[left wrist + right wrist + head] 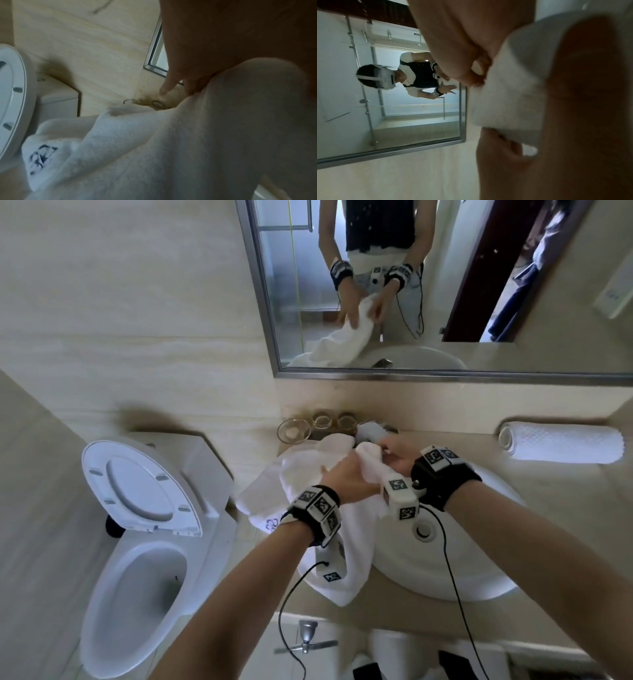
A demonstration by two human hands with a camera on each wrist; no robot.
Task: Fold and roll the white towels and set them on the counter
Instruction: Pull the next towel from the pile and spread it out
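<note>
Over sink (pixel 445 570) | left hand (pixel 349 477), right hand (pixel 399 457) gripping towel (pixel 301 474)

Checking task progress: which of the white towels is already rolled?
The towel at the counter's far right, lying alone as a tight roll. The other towel is loose, draped over the sink in both hands.
</note>
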